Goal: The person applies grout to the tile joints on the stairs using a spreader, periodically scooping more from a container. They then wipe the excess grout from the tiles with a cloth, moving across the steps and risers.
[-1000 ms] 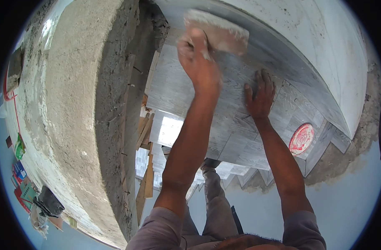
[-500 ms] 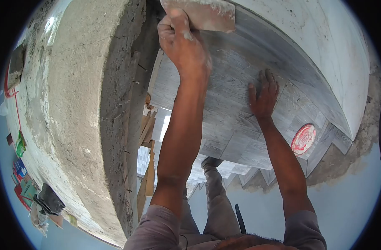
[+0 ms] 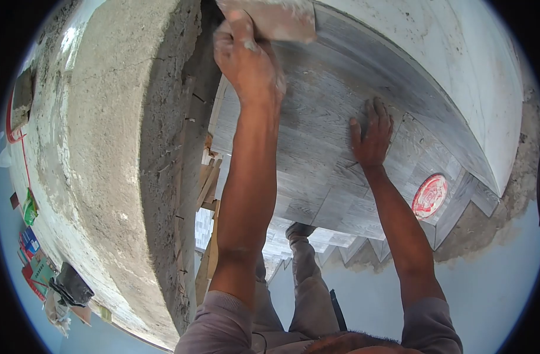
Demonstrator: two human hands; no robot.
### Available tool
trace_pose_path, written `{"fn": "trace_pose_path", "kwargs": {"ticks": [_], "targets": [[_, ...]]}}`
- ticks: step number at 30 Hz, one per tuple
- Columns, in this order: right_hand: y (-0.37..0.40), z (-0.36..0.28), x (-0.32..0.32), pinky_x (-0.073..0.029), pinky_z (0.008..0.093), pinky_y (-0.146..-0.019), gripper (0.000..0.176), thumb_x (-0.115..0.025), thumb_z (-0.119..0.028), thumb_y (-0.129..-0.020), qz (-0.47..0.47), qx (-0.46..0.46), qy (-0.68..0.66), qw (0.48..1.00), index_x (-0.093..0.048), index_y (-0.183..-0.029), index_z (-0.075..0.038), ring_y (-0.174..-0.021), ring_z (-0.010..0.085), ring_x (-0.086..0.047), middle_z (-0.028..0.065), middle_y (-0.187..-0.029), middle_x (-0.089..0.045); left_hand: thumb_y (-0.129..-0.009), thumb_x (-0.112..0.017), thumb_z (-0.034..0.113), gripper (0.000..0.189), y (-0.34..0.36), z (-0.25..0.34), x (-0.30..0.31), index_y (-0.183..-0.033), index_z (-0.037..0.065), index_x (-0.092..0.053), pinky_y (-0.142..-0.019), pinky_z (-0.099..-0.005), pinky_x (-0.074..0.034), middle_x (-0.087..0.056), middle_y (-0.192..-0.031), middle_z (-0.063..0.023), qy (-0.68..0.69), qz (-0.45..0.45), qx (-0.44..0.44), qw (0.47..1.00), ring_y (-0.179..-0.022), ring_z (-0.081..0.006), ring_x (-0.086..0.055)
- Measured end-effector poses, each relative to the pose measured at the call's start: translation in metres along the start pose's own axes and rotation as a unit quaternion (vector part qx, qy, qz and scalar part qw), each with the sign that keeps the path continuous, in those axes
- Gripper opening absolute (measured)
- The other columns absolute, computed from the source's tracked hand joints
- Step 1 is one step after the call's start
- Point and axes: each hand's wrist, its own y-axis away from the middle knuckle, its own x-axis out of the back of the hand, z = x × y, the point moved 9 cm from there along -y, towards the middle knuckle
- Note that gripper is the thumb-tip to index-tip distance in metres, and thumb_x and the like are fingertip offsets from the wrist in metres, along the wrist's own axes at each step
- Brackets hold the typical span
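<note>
My left hand (image 3: 246, 59) grips a pale, dust-covered sponge block (image 3: 270, 17) and presses it on the grey wood-grain tiles (image 3: 317, 135) near the top edge of the tiled surface. My right hand (image 3: 371, 138) lies flat on the tiles, fingers spread, to the right of and below the sponge. A tile joint runs just under my right palm.
A rough concrete curved ledge (image 3: 104, 165) rises at the left. Wooden offcuts (image 3: 206, 183) sit in the gap beside the tiles. A red round sticker (image 3: 429, 196) marks a tile at the right. A white smooth wall (image 3: 458, 71) borders the tiles. Bags and packets (image 3: 43, 271) lie lower left.
My left hand has slid the sponge up and to the left across the tiles, toward the top corner. My right hand has stayed flat in place.
</note>
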Motion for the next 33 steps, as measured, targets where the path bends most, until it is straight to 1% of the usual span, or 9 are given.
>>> {"fn": "trace_pose_path", "kwargs": {"ticks": [4, 10, 12, 13, 15, 18, 25, 27, 33], "targets": [[-0.001, -0.001, 0.001, -0.024, 0.0565, -0.114, 0.057, -0.062, -0.035, -0.091, 0.006, 0.004, 0.004, 1.000, -0.047, -0.139, -0.008, -0.138, 0.0365, -0.036, 0.0161, -0.145, -0.044, -0.100, -0.060, 0.024, 0.026, 0.019, -0.022, 0.027, -0.100, -0.001, -0.053, -0.087, -0.0293, -0.048, -0.060, -0.095, -0.0072, 0.006, 0.085, 0.005, 0.996, -0.090, -0.0113, -0.057], [-0.001, -0.001, 0.001, -0.024, 0.0567, -0.113, 0.056, -0.062, -0.035, -0.091, 0.003, 0.006, 0.000, 1.000, -0.047, -0.139, -0.008, -0.138, 0.0370, -0.036, 0.0164, -0.145, -0.043, -0.098, -0.063, 0.024, 0.025, -0.009, -0.009, 0.018, -0.098, 0.001, -0.053, -0.086, -0.0282, -0.048, -0.060, -0.094, -0.0056, 0.065, -0.011, -0.034, 0.997, -0.087, -0.0115, -0.056], [-0.002, -0.001, 0.001, -0.023, 0.0567, -0.114, 0.056, -0.061, -0.035, -0.092, 0.004, 0.006, -0.002, 1.000, -0.047, -0.139, -0.008, -0.138, 0.0369, -0.036, 0.0164, -0.145, -0.043, -0.101, -0.055, 0.040, 0.034, -0.014, -0.011, -0.004, -0.099, 0.008, -0.067, -0.082, -0.0356, -0.050, -0.068, -0.094, -0.0083, 0.080, -0.248, -0.073, 0.963, -0.087, -0.0203, -0.064], [-0.001, -0.001, 0.001, -0.023, 0.0567, -0.114, 0.056, -0.061, -0.035, -0.092, 0.004, 0.004, -0.004, 1.000, -0.047, -0.139, -0.008, -0.138, 0.0369, -0.036, 0.0165, -0.145, -0.043, -0.101, -0.055, 0.040, 0.034, -0.012, -0.008, -0.009, -0.099, 0.008, -0.067, -0.082, -0.0356, -0.050, -0.068, -0.094, -0.0083, 0.080, -0.248, -0.074, 0.963, -0.087, -0.0203, -0.064], [-0.001, -0.001, 0.000, -0.023, 0.0566, -0.114, 0.056, -0.060, -0.035, -0.092, 0.002, 0.003, -0.002, 1.000, -0.047, -0.139, -0.008, -0.138, 0.0368, -0.036, 0.0164, -0.146, -0.043, -0.096, -0.066, 0.030, 0.027, -0.017, -0.003, 0.001, -0.079, 0.011, -0.059, -0.063, -0.0279, -0.045, -0.057, -0.071, 0.0023, 0.002, -0.092, -0.049, 0.995, -0.064, -0.0096, -0.052], [-0.001, -0.001, 0.000, -0.022, 0.0565, -0.114, 0.056, -0.060, -0.036, -0.093, -0.001, -0.001, -0.001, 1.000, -0.047, -0.139, -0.008, -0.138, 0.0367, -0.036, 0.0164, -0.146, -0.042, -0.097, -0.065, 0.034, 0.030, -0.017, -0.002, 0.004, -0.078, 0.011, -0.058, -0.062, -0.0266, -0.043, -0.056, -0.070, 0.0027, -0.058, -0.048, -0.055, 0.996, -0.064, -0.0090, -0.052], [0.000, 0.000, -0.001, -0.022, 0.0560, -0.114, 0.056, -0.061, -0.035, -0.092, 0.000, 0.003, 0.002, 1.000, -0.047, -0.139, -0.008, -0.138, 0.0362, -0.036, 0.0161, -0.146, -0.043, -0.097, -0.065, 0.033, 0.029, -0.014, -0.028, 0.015, -0.079, 0.010, -0.059, -0.060, -0.0268, -0.043, -0.058, -0.071, 0.0021, 0.007, -0.092, -0.003, 0.996, -0.063, -0.0090, -0.051], [0.002, 0.001, -0.001, -0.022, 0.0559, -0.114, 0.057, -0.061, -0.035, -0.092, 0.000, 0.003, 0.004, 1.000, -0.047, -0.139, -0.008, -0.138, 0.0361, -0.036, 0.0162, -0.146, -0.043, -0.099, -0.062, 0.025, 0.024, -0.012, -0.033, 0.025, -0.101, 0.002, -0.054, -0.084, -0.0282, -0.048, -0.060, -0.095, -0.0052, 0.026, -0.019, 0.035, 0.999, -0.086, -0.0117, -0.056], [-0.001, -0.001, -0.001, -0.022, 0.0556, -0.114, 0.057, -0.061, -0.035, -0.091, 0.003, 0.010, 0.011, 1.000, -0.046, -0.140, -0.008, -0.138, 0.0360, -0.036, 0.0171, -0.145, -0.043, -0.098, -0.060, 0.030, 0.036, 0.023, -0.058, 0.057, -0.116, -0.001, -0.053, -0.091, -0.0343, -0.052, -0.060, -0.112, -0.0077, 0.073, 0.033, 0.102, 0.992, -0.101, -0.0193, -0.060]]}}
